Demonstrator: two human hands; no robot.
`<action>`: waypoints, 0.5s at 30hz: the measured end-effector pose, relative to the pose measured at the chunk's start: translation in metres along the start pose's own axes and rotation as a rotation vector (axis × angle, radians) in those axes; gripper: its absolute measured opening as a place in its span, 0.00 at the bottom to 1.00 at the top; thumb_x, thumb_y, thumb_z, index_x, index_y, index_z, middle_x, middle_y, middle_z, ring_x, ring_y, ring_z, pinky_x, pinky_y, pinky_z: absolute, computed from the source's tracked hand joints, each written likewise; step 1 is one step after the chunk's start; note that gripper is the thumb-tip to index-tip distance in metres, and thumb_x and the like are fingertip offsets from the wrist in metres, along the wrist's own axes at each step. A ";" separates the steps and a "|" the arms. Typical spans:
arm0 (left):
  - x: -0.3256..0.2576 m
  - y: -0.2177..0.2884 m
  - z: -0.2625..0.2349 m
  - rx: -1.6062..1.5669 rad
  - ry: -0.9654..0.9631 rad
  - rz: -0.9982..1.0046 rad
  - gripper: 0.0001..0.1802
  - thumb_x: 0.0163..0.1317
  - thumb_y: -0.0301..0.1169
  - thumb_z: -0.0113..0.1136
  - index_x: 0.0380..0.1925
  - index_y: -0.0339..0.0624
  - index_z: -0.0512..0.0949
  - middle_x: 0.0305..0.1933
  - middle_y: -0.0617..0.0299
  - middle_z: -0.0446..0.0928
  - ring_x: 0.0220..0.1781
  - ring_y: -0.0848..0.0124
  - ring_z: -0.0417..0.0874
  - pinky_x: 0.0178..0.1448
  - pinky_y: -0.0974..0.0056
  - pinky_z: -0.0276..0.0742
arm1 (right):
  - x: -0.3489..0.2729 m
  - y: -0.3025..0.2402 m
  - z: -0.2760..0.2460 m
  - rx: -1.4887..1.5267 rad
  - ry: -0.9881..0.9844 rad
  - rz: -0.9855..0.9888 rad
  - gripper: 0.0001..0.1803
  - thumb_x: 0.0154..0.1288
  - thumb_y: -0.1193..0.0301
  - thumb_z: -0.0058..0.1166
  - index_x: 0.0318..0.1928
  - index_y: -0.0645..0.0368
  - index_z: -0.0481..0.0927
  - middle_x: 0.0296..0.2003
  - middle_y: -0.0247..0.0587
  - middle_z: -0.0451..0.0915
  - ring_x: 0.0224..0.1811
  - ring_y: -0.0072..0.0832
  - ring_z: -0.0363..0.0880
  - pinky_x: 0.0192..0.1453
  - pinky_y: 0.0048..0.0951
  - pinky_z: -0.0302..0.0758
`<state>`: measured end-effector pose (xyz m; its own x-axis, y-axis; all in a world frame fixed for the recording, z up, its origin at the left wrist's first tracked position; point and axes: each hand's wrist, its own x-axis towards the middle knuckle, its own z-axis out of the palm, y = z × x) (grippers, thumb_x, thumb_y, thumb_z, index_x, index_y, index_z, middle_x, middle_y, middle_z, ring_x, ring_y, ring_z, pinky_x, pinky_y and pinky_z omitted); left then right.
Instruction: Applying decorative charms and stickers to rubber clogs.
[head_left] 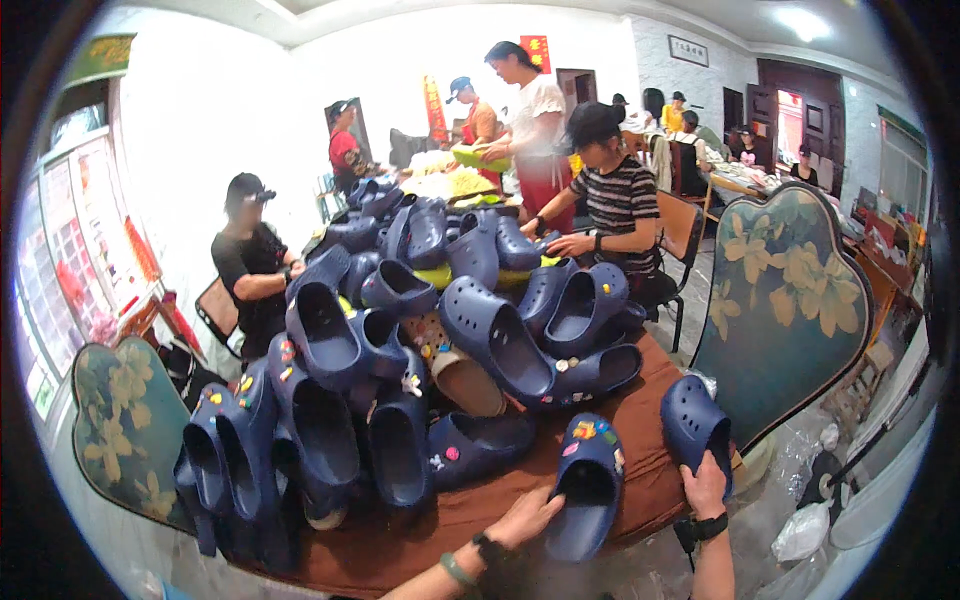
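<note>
A blue clog with bright charms (583, 490) is near the front of the brown table (648, 480), toe pointing away. The left hand (532, 515) is half closed, with its fingers on the clog's left edge. Just to the right is a plain blue clog (697, 418) with round holes. The right hand (705, 482) is curled around its heel end; some fingers are hidden, but it seems to have a good hold.

Behind and to the left is a big heap of blue clogs (497, 335), many with little charms. Across from the right hand, a person in a striped shirt (615, 205) touches a clog. A person in black (250, 265) sits at the left. Farther back, a long red banner (434, 108) and a red square sign (536, 53) have yellow writing. A framed sign (688, 50) on the wall has dark writing.
</note>
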<state>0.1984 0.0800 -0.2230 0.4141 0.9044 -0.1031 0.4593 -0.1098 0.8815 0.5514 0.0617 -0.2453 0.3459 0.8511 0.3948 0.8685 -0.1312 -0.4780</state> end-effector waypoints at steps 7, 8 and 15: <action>0.081 0.023 0.061 -0.475 -0.082 -0.064 0.29 0.65 0.50 0.63 0.41 0.29 0.71 0.29 0.55 0.76 0.25 0.69 0.78 0.26 0.62 0.75 | 0.009 0.034 0.008 -0.128 0.001 -0.049 0.28 0.64 0.63 0.60 0.57 0.72 0.70 0.47 0.66 0.79 0.51 0.60 0.77 0.53 0.50 0.74; 0.080 0.025 0.061 -0.424 -0.088 -0.091 0.30 0.65 0.50 0.63 0.42 0.28 0.70 0.33 0.51 0.76 0.30 0.66 0.79 0.30 0.60 0.76 | 0.018 -0.012 -0.012 -0.106 -0.228 0.130 0.31 0.65 0.62 0.59 0.60 0.74 0.69 0.51 0.67 0.78 0.54 0.59 0.77 0.56 0.48 0.74; 0.049 0.026 0.071 0.043 0.010 0.231 0.32 0.67 0.50 0.59 0.51 0.26 0.68 0.51 0.36 0.74 0.55 0.47 0.76 0.59 0.50 0.72 | 0.009 0.021 0.005 -0.242 -0.073 0.004 0.32 0.65 0.63 0.58 0.61 0.74 0.69 0.53 0.66 0.78 0.53 0.58 0.78 0.57 0.48 0.74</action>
<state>0.2863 0.0923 -0.2378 0.5043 0.8573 0.1035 0.3867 -0.3314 0.8606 0.5711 0.0693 -0.2560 0.3308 0.8838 0.3310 0.9298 -0.2451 -0.2746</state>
